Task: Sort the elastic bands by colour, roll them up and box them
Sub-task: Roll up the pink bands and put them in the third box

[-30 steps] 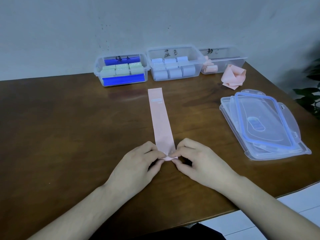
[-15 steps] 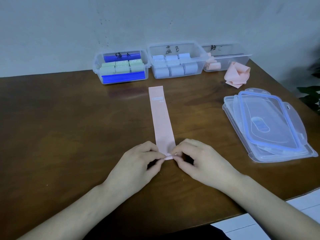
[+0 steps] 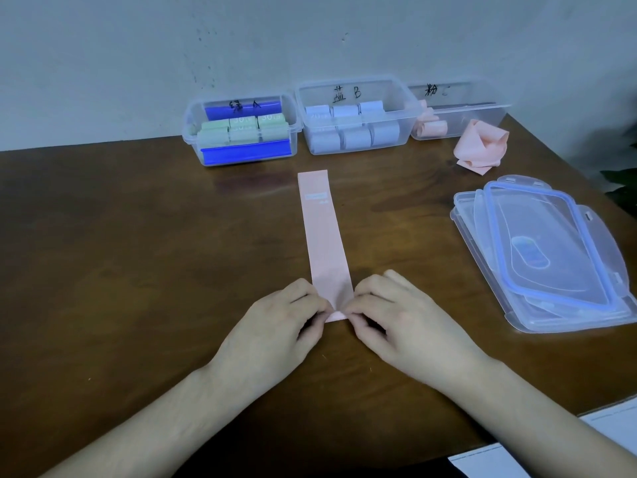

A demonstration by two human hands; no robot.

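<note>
A pink elastic band (image 3: 322,236) lies flat and lengthwise on the brown table (image 3: 120,253), its near end folded into a small roll. My left hand (image 3: 275,329) pinches that roll from the left and my right hand (image 3: 400,322) pinches it from the right. Three clear boxes line the wall. The left box (image 3: 291,132) holds green rolls, the middle box (image 3: 400,98) holds blue rolls, and the right box (image 3: 482,115) holds pink rolls (image 3: 431,127). A loose, crumpled pink band (image 3: 479,148) lies in front of the right box.
Stacked clear lids (image 3: 551,257), the top one blue-rimmed, lie on the table to the right. The table's near right edge runs close to my right forearm, with white floor beyond. Plant leaves (image 3: 624,188) show at the far right.
The roll at the band's near end has tightened slightly under my fingers. Both hands stay at the same spot on the band.
</note>
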